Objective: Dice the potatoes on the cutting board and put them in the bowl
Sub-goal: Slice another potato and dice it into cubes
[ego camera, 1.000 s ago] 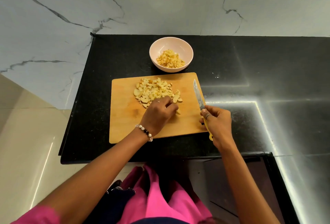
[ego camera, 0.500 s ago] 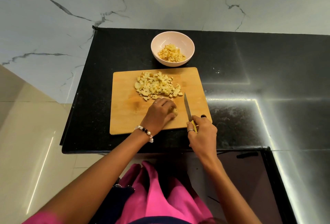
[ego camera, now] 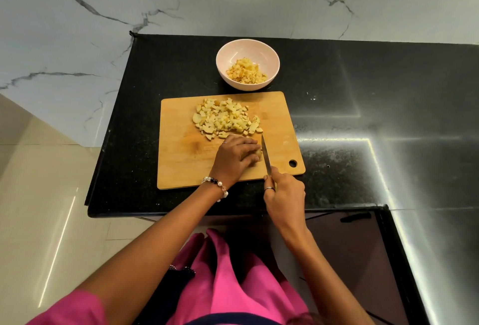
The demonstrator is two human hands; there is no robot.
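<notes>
Left hand (ego camera: pixel 237 157) is curling over a potato piece (ego camera: pixel 258 154); the knife (ego camera: pixel 266 154), gripped by the right hand (ego camera: pixel 283 196), is sitting just right of it, blade pointing up-frame.

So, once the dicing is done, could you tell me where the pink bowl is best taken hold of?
Probably by the rim of the bowl on its left side, coming from the left. The potato cubes lie toward its near right, the cutting board sits close at its near edge, and the left hand is nearer that side.
</notes>
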